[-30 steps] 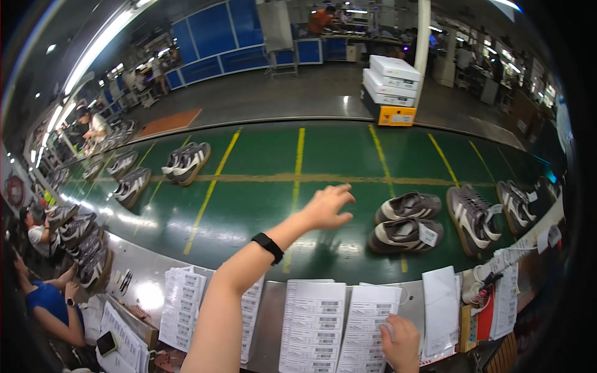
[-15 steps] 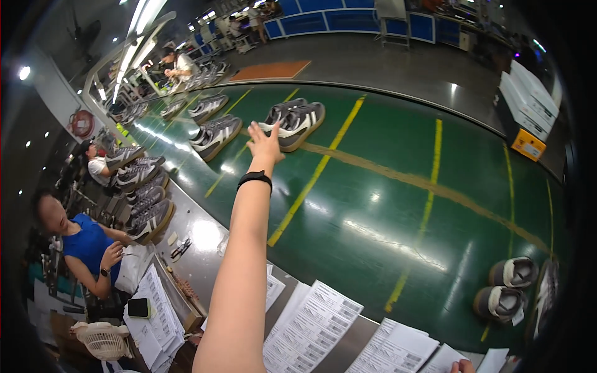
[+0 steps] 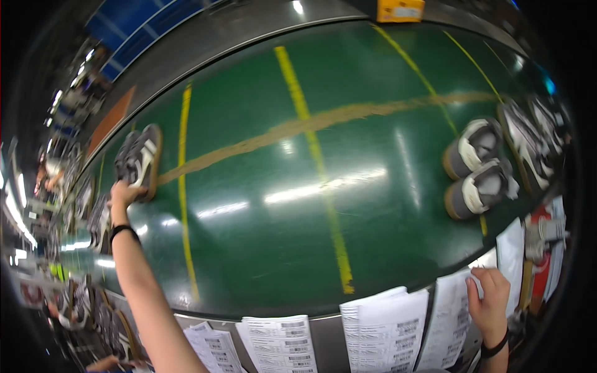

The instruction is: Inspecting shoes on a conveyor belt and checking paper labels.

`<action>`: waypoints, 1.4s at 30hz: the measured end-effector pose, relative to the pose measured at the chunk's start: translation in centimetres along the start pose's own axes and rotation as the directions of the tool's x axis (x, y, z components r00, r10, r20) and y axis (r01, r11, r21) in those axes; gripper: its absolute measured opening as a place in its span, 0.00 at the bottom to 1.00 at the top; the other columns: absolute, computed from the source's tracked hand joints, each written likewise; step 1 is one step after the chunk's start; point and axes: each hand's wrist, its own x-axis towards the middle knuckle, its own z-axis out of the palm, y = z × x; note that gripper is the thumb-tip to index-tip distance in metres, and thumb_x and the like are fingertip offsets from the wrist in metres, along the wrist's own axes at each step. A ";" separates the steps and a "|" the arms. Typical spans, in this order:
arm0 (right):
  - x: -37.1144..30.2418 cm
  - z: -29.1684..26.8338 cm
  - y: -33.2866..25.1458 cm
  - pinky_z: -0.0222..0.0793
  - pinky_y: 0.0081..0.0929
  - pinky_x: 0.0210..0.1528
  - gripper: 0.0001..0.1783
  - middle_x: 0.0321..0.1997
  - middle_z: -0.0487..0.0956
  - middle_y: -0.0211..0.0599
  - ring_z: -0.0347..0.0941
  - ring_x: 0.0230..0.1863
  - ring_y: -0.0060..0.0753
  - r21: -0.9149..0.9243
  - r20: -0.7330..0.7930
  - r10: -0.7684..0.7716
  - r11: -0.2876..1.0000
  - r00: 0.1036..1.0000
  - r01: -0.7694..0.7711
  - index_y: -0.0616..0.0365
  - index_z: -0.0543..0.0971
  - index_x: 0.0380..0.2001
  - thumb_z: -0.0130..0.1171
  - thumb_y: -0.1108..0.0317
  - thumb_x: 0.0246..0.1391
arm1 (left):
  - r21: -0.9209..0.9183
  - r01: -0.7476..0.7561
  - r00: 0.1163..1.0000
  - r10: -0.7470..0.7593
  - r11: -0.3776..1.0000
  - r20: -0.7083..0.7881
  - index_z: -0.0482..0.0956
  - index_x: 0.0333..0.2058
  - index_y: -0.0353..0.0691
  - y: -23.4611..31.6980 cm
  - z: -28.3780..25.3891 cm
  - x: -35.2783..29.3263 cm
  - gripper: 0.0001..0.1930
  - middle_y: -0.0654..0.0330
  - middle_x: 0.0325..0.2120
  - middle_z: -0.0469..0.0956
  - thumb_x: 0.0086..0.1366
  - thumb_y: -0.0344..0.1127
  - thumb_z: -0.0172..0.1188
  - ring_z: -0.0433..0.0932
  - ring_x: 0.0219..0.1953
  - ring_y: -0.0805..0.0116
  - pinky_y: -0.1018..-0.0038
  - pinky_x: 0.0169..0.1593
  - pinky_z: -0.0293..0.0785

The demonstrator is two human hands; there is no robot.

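Note:
At the far left of the green conveyor belt, my left hand is closed round the near end of a pair of grey sneakers with white stripes and gum-coloured soles. Its thumb lies against the right-hand shoe; the other fingers are partly hidden. My right hand is at the lower right, over printed label sheets by the belt's near edge. Its fingers are curled with the thumb close by. A small white patch shows at the fingertips, and I cannot tell whether they hold it.
More grey sneakers stand on the belt at the right, with others beyond them. Further sheets of printed labels line the near edge. A yellow-orange box is at the far side. Shoes and blurred people are at the left.
My view has swung to the right. My left hand, spread beside the sneakers before, has closed on them. My right hand, barely visible at the lower edge earlier, is now fully in view.

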 end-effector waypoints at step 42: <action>13.2 5.5 1.2 0.73 0.41 0.43 0.16 0.43 0.72 0.46 0.72 0.46 0.51 0.116 -0.071 -0.391 0.911 0.918 0.396 0.61 0.73 0.41 0.63 0.67 0.50 | 0.008 -0.999 -0.041 0.945 -0.041 -0.326 0.79 0.31 0.40 39.1 1.8 -44.0 0.20 0.58 0.36 0.79 0.45 0.47 0.73 0.73 0.45 0.60 0.65 0.46 0.65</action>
